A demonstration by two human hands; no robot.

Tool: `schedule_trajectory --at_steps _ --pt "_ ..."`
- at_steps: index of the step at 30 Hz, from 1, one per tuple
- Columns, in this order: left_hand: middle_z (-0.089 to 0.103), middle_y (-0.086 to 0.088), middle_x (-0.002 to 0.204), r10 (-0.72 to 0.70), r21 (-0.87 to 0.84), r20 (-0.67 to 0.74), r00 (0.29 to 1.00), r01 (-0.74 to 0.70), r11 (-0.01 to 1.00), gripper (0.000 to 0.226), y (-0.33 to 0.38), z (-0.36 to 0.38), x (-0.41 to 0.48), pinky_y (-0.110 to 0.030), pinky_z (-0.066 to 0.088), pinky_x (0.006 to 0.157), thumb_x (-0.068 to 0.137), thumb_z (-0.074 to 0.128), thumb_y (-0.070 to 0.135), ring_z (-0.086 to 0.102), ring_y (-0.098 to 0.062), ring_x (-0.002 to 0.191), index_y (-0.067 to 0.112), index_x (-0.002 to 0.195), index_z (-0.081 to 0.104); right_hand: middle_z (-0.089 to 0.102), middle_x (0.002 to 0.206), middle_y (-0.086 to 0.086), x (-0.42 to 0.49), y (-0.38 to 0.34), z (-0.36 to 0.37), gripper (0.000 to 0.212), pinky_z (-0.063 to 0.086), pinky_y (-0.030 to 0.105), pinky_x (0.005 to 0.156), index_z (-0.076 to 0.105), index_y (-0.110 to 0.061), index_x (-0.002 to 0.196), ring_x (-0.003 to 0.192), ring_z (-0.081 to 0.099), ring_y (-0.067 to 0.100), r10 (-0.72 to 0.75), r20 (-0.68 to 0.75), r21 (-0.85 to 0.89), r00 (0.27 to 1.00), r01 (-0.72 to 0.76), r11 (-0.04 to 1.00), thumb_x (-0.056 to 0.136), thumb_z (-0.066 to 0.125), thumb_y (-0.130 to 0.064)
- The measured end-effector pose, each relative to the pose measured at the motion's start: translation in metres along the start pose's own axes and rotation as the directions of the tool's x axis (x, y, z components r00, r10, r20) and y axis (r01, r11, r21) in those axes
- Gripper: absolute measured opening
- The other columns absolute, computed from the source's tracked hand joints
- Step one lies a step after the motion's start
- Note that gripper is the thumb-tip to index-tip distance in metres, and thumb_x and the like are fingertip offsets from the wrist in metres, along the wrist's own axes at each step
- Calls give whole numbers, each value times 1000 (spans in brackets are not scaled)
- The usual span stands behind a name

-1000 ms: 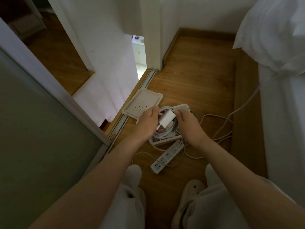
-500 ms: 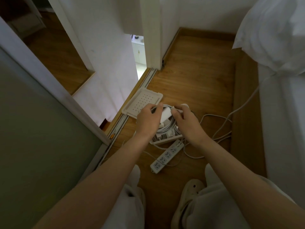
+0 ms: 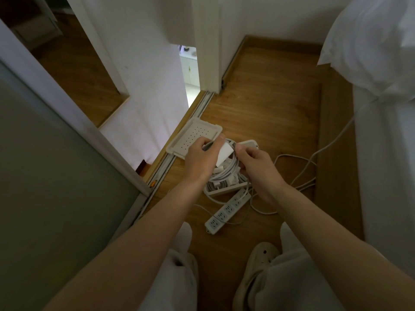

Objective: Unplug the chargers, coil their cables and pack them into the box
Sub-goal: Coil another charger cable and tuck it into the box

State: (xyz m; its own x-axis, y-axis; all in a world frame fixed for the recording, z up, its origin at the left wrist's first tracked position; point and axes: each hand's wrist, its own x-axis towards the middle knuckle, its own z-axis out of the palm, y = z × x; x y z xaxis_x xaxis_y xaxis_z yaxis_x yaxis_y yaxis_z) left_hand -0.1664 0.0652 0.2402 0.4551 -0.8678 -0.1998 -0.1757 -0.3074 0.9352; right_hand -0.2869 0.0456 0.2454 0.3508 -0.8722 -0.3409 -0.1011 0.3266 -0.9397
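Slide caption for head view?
Left hand and right hand hold a white charger brick and its coiled white cable over an open white box beside a white power strip.

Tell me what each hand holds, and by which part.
The left hand grips the white charger by its upper end. The right hand pinches the coiled cable beside the charger, above the box.

Reaching forward and down with both bare forearms, wrists near each other. Gripping the charger (image 3: 224,154) in the left hand (image 3: 202,158), thumb on top; pinching the cable (image 3: 226,173) with the curled right hand (image 3: 258,167) just beside.
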Motion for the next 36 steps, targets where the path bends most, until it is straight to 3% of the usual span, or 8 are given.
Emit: schedule_trajectory --at_steps 5,10,14,21,26,29,34,36 --pt "67 -13 94 -63 -92 -59 996 58 994 41 4 -1 3 -41 54 73 89 57 46 65 -30 86 7 98 62 57 71 -10 5 2 -3 27 32 17 59 65 -14 104 60 43 1 37 -158 -134 987 -59 989 100 39 -19" --pt "68 -10 97 -187 -213 -56 981 171 962 28 7 -8 5 -43 57 77 90 56 46 68 -28 87 18 92 59 59 73 -5 2 0 -7 29 33 18 56 65 -20 92 59 40 6 207 -4 32 978 -207 978 99 39 -10" --pt "64 -8 90 -222 -265 -96 970 190 945 32 10 -14 7 -28 53 56 91 55 47 63 -20 73 15 95 57 54 68 -3 7 0 -9 28 37 19 57 63 -12 101 58 43 5 283 -29 219 959 -270 938 100 36 -8" --pt "65 -10 96 -286 -346 -113 952 232 909 30 14 -19 8 -31 55 66 91 53 47 63 -20 75 17 95 57 47 69 -2 9 1 -11 28 31 19 55 56 -10 113 58 35 7 319 28 378 947 -305 874 101 31 -9" --pt "67 -12 99 -364 -409 2 931 333 850 39 19 -16 4 -29 55 60 90 53 49 63 -21 77 15 106 62 48 66 -5 7 6 -12 27 29 18 52 64 -18 108 55 34 6 146 2 -52 989 -146 988 100 39 -21" --pt "68 -13 102 -398 -470 74 914 384 795 43 21 -15 2 -31 56 62 89 55 50 64 -23 77 14 113 61 55 76 -5 11 15 -11 23 34 17 51 61 -15 105 56 44 4 -147 -6 -606 989 114 787 100 39 -16" --pt "69 -15 105 -358 -425 54 932 346 837 41 20 -14 1 -31 56 62 90 55 48 64 -23 77 14 110 63 50 91 -3 7 22 -6 25 38 26 69 60 -16 106 78 48 11 -316 256 -754 914 393 526 101 36 -24" --pt "69 -16 105 -339 -405 38 940 324 855 41 20 -13 2 -31 57 58 90 55 48 65 -23 76 12 110 63 52 82 -10 6 19 -7 22 40 24 68 59 -24 97 74 49 6 -374 292 -693 880 464 552 100 38 -23"
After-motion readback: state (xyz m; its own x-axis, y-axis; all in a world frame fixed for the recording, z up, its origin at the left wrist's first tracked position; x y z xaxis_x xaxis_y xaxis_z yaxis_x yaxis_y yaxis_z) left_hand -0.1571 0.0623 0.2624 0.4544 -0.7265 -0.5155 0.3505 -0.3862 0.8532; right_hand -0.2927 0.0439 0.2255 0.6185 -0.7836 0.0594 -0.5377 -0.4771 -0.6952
